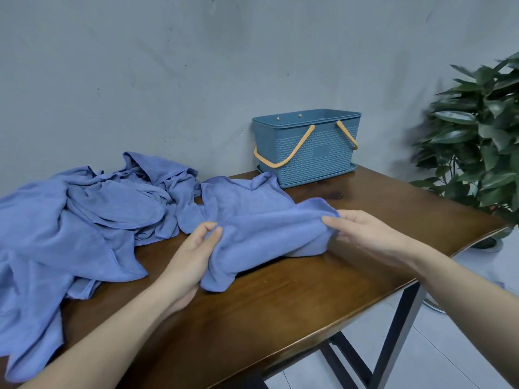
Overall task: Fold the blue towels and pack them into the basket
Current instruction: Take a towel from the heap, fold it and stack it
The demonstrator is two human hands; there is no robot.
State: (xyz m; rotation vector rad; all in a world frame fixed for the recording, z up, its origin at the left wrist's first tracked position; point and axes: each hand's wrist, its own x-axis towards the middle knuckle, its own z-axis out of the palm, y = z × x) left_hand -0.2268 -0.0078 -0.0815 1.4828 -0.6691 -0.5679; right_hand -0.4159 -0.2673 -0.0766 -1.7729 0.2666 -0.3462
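The left hand (193, 254) pinches the near left edge of a blue towel (252, 220), thumb and curled fingers closed on a bunched fold of cloth. The right hand (362, 234) grips the towel's right end, thumb on top and fingers tucked under the rolled edge. Both forearms are bare and come in from the lower corners of the view.

The towel lies rumpled between the hands on a table (280, 310), partly doubled over itself. One corner hangs down past the left palm. Its far edge runs back toward a basket (309, 153) and one raised corner sits just in front of the basket's base.

To the left lies a pile (70, 220) of more blue towels, loose and crumpled. It spreads from the wall down to the table's near left edge and touches the held towel at its left side.

The basket stands at the back of the table against a grey wall (196, 66), upright, on a matching tray. It is blue plastic with a woven pattern, and its two orange handles (283, 155) are folded down over the front and right side. A plain rectangular panel on its front carries no writing that can be read. No towel shows above its rim.

A leafy plant (477, 136) stands to the right, beyond the table's corner. Black table legs (393, 346) show below over a pale tiled floor (449, 346).
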